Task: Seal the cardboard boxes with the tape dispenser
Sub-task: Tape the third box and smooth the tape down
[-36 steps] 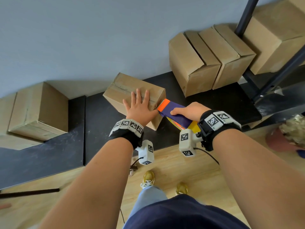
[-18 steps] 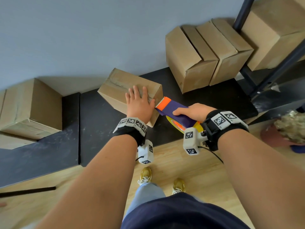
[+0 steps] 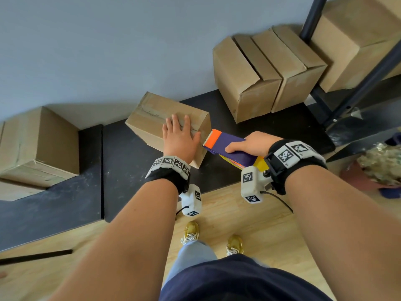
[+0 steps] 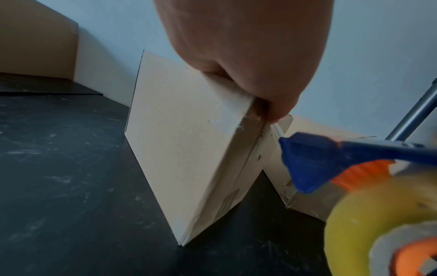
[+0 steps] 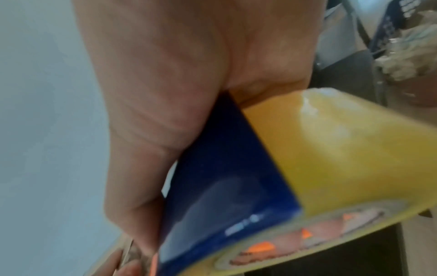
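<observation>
A small cardboard box (image 3: 152, 118) stands on the black mat, with a strip of tape along its top seam. My left hand (image 3: 180, 137) lies flat on the box top, fingers straight, thumb at the right edge. In the left wrist view the palm (image 4: 248, 56) presses the box's upper corner (image 4: 189, 140). My right hand (image 3: 251, 144) grips a blue and orange tape dispenser (image 3: 227, 148) with a yellow tape roll (image 5: 343, 153). Its orange toothed end sits just right of the box's top right edge, by my left thumb.
Two more boxes (image 3: 267, 72) lean together at the back right, beside a black shelf post (image 3: 368, 79) with another box (image 3: 355, 35) behind it. A further box (image 3: 36, 144) sits at the left. The black mat (image 3: 65, 203) meets wooden floor (image 3: 249, 224) by my feet.
My left hand's fingers have drawn together on the box top. The dispenser has moved a little right, away from the box's edge. The view has shifted slightly.
</observation>
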Motion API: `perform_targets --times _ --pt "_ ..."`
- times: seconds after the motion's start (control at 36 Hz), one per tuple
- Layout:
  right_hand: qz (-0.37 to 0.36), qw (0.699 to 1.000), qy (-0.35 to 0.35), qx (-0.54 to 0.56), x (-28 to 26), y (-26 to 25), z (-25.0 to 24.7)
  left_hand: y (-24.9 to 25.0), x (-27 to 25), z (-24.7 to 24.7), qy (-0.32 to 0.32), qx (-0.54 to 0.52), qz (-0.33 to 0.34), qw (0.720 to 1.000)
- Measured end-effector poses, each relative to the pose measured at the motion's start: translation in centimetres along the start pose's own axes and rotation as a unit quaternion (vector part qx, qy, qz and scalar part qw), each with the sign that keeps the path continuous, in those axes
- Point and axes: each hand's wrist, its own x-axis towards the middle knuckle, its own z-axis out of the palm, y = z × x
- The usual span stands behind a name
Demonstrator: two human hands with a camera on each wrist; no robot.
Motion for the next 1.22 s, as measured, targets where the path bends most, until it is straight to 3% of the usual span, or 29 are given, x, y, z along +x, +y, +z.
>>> perform_targets --times 0.39,0.56,0.75,0.94,1.11,1.22 --pt "-0.014 0.999 0.034 0.029 0.3 -3.1 0.6 0.4 0.1 0.2 0.009 0.01 -0.017 1.0" --pt "-0.026 0.996 0.011 0.086 0.1 -4.1 0.0 0.6 0.4 0.3 0.007 0.02 -0.016 1.0" --pt "-0.051 0.994 -0.058 0.078 -0.7 -4.7 -0.9 0.9 0.4 0.4 0.008 0.026 -0.018 0.999" --pt "0.009 0.998 -0.056 -0.022 -1.3 -3.9 -1.2 1.4 0.5 0.3 -0.016 0.039 -0.03 0.999" --pt "0.074 0.994 -0.016 0.082 0.1 -1.4 -0.2 2.2 0.9 0.4 -0.029 0.052 -0.058 0.996" --pt "0.081 0.99 0.008 0.115 0.2 -0.9 0.2 2.9 0.9 0.5 -0.035 0.038 -0.075 0.996"
